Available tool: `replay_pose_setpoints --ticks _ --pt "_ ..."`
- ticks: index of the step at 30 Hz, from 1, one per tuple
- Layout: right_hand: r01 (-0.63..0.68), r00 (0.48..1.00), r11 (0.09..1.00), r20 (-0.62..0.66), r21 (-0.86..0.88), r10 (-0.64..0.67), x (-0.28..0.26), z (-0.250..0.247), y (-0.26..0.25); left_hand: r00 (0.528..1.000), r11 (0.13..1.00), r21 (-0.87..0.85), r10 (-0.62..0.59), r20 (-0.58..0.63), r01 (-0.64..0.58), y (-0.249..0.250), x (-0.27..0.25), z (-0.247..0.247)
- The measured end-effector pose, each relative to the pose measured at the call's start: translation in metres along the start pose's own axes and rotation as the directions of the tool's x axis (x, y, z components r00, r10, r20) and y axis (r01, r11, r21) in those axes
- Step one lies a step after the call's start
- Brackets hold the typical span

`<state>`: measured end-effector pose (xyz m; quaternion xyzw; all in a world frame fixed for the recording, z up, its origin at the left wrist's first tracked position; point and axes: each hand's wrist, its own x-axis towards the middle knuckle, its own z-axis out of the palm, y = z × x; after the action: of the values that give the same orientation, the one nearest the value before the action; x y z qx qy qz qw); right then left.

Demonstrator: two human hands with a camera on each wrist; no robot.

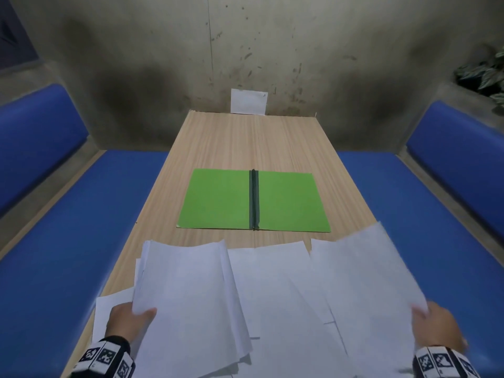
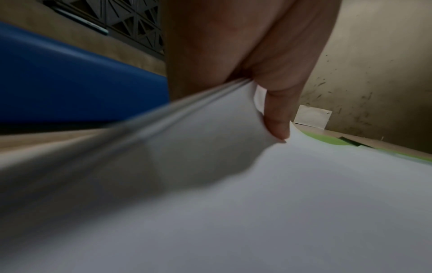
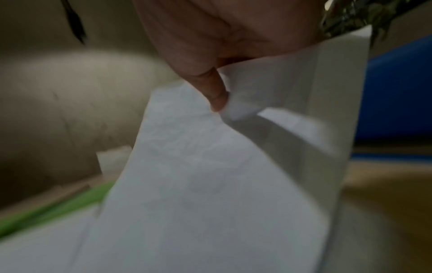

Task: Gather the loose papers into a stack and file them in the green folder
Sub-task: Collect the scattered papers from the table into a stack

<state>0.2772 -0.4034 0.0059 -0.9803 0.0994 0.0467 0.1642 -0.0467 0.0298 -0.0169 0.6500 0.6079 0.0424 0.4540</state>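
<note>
The green folder (image 1: 253,201) lies open and flat in the middle of the wooden table (image 1: 245,143), its dark spine running down the centre. Loose white papers (image 1: 275,296) are spread across the near end of the table. My left hand (image 1: 128,320) pinches a bundle of several sheets (image 1: 188,290) by its near left corner, thumb on top (image 2: 277,118). My right hand (image 1: 436,326) pinches the near right corner of a lifted sheet (image 1: 365,271), which tilts up over the others. The folder shows as a green strip (image 2: 327,140) (image 3: 53,205) in both wrist views.
Blue padded benches (image 1: 81,227) (image 1: 409,200) run along both sides of the table. A small white card (image 1: 248,101) leans on the stained wall at the table's far end. A leafy plant (image 1: 485,75) sits on the ledge at upper right.
</note>
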Motion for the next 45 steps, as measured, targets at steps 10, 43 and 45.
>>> replay_pose_setpoints --ticks 10,43,45 --pt "0.184 0.980 0.672 -0.079 0.717 -0.183 -0.026 -0.059 -0.070 0.998 0.999 0.034 0.035 0.043 -0.036 0.003 -0.009 -0.004" --pt "-0.524 0.732 0.311 0.606 0.793 -0.311 -0.103 0.056 -0.084 0.904 0.623 -0.684 0.406 -0.131 -0.379 0.073 -0.055 -0.078" --pt "-0.629 0.623 0.252 0.671 0.736 -0.402 -0.121 0.056 -0.096 0.883 0.525 -0.795 0.469 -0.028 -0.304 0.083 -0.063 -0.067"
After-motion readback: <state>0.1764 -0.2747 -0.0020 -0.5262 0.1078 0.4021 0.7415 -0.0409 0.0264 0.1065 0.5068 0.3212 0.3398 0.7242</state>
